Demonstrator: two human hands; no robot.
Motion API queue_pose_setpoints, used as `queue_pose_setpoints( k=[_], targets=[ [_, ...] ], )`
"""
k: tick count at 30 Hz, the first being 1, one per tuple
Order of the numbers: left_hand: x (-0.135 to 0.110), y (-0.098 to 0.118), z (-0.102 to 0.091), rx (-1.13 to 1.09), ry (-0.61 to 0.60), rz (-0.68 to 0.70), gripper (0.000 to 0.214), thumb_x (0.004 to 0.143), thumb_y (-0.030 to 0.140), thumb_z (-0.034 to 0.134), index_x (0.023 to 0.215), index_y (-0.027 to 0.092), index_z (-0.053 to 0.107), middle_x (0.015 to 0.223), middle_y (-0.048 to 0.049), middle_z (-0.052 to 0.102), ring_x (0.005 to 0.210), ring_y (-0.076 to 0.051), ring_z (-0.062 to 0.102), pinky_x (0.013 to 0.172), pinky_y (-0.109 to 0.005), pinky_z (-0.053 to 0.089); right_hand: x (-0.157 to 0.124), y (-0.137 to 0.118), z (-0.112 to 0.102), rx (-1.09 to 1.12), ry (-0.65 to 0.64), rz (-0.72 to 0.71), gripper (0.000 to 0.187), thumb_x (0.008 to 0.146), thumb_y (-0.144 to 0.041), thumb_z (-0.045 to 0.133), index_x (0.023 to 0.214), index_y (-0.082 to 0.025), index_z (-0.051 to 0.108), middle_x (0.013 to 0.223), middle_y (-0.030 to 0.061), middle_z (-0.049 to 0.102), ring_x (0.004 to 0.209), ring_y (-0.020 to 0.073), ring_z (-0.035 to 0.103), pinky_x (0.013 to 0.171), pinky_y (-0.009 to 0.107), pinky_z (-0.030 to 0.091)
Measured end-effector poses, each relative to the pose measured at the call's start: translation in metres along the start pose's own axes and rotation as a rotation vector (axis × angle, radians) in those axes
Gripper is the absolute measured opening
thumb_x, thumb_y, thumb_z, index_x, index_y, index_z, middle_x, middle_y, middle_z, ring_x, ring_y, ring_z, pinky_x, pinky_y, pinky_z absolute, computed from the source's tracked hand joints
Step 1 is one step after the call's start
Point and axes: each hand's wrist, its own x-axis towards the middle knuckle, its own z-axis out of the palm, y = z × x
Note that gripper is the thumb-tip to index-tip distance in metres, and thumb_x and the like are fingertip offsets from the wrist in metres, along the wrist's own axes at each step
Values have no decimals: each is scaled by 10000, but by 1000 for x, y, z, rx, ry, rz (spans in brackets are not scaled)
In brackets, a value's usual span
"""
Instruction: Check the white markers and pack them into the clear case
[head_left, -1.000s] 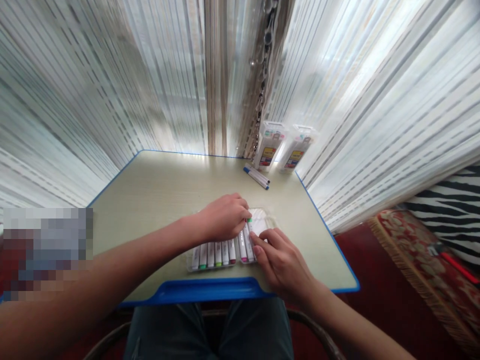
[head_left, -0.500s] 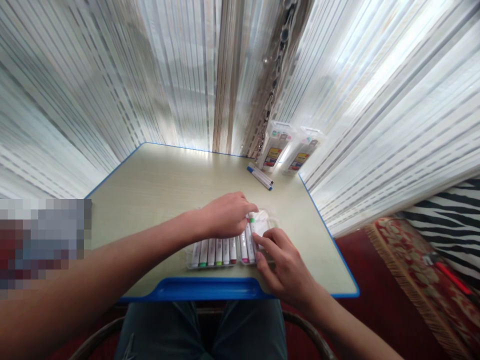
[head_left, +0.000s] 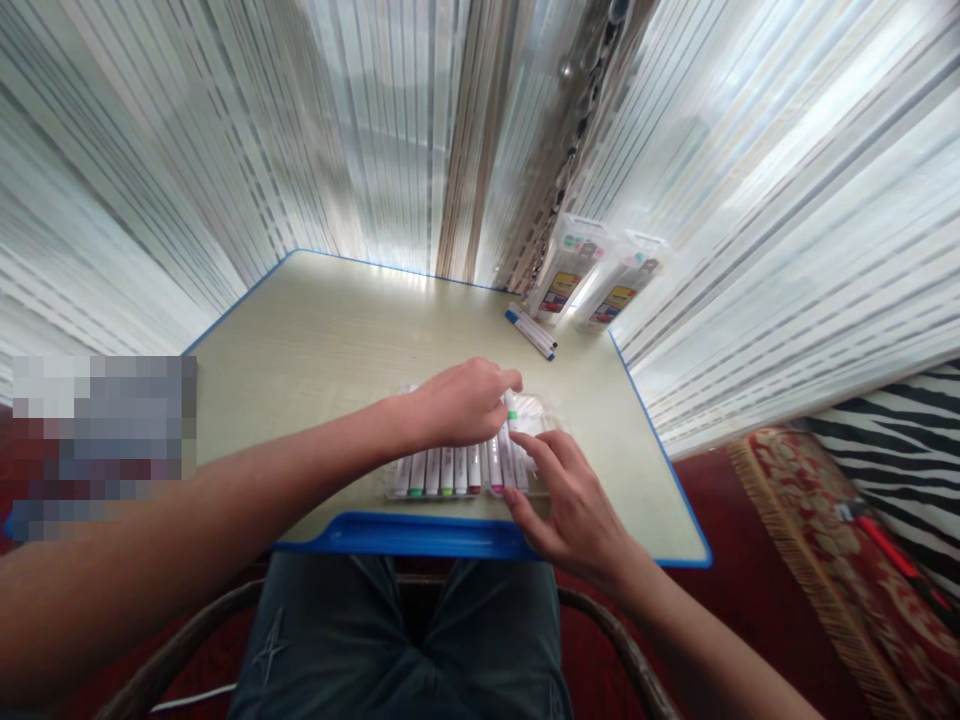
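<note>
A clear plastic tray (head_left: 541,408) lies on the small desk (head_left: 322,350) near its front edge. Several white markers (head_left: 442,472) with coloured ends lie side by side in it. My left hand (head_left: 459,402) rests on top of the row, its fingers curled down over the marker tops. My right hand (head_left: 568,498) sits at the tray's right end, fingers bent, with the fingertips touching the rightmost markers and the tray's rim. A green-tipped marker (head_left: 513,432) shows between my two hands.
Two clear marker boxes (head_left: 564,268) (head_left: 619,284) stand at the desk's far right corner, with two loose blue-capped markers (head_left: 531,332) in front of them. Striped curtains hang close behind and to both sides. A patterned rug (head_left: 832,530) lies on the floor to the right.
Both hands stay on the marker tray. My right hand's fingers have shifted slightly up along the right-hand markers. The camera has tilted, so the desk sits higher in view.
</note>
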Motion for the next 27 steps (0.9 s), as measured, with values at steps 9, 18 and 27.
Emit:
queue_pose_setpoints(
  k=[9,18,27],
  targets=[
    [-3,0,-2,157,67,-65,302,891,216,469,1009,140,736,864,-138,743,877,-282,716,764,-370,525,-1,-2,-4,5,11,35,474,946,-325,565,1366,-113,507,1113,147,553,996,275,564,883,470,531],
    [0,-3,0,-18,103,-150,318,861,216,488,1049,159,737,915,-100,779,893,-256,729,822,-362,543,0,-2,-2,41,19,52,492,931,-306,578,1378,-126,481,1140,149,548,1031,277,559,909,465,525],
    [-2,-10,-21,-130,183,-170,306,879,252,519,1068,152,737,1024,-96,782,961,-247,725,905,-371,547,-1,-2,-12,82,170,81,329,939,-270,544,1236,-145,610,1048,123,597,940,245,595,799,405,537]
  ],
)
